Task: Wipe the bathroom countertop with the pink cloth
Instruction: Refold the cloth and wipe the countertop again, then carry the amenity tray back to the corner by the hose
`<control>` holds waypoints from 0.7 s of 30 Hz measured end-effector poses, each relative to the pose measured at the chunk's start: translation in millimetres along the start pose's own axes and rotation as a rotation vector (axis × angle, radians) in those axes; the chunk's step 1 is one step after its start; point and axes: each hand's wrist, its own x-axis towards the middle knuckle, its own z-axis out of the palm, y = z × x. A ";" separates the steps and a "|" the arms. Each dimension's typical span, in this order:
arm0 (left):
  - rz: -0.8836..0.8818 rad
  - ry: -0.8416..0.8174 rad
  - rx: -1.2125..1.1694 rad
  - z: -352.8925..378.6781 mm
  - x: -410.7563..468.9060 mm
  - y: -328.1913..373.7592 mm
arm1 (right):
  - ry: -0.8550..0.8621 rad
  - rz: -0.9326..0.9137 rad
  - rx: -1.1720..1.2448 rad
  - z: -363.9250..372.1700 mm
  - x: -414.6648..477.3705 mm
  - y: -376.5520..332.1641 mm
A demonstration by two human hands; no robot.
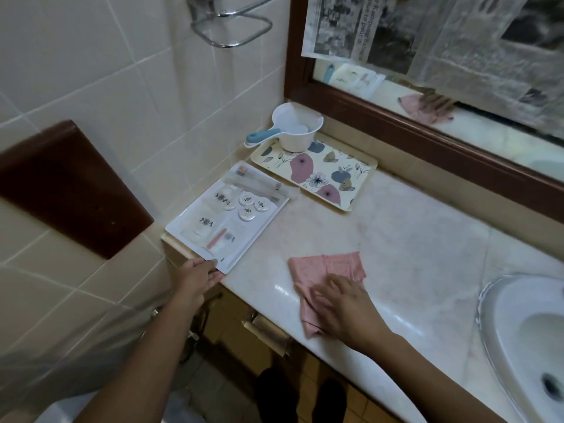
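Note:
The pink cloth (328,271) lies crumpled on the pale marble countertop (412,239), near its front edge. My right hand (348,306) rests flat on the cloth's near half, fingers spread and pressing it down. At the counter's left end, my left hand (198,277) grips the near corner of a white tray (195,236). That tray carries several small round white packets and a pink stick.
A floral tray (317,175) stands at the back left with a white ladle cup (297,129) on its far end. The white sink (525,337) is at the right. A wood-framed mirror (427,126) runs along the back wall. A toilet-paper holder (268,329) hangs below the counter.

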 end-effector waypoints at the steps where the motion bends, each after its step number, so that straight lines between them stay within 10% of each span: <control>1: -0.002 -0.004 -0.004 1.1 -0.2 0.9 | -0.044 0.000 -0.007 1.3 0.2 -1.7; 8: 0.054 0.082 0.013 12.7 -10.1 6.2 | -0.111 0.111 0.034 -17.8 13.6 -12.2; 21: 0.100 -0.055 -0.032 -18.4 -68.8 23.2 | 0.306 0.351 0.730 -101.4 41.8 11.2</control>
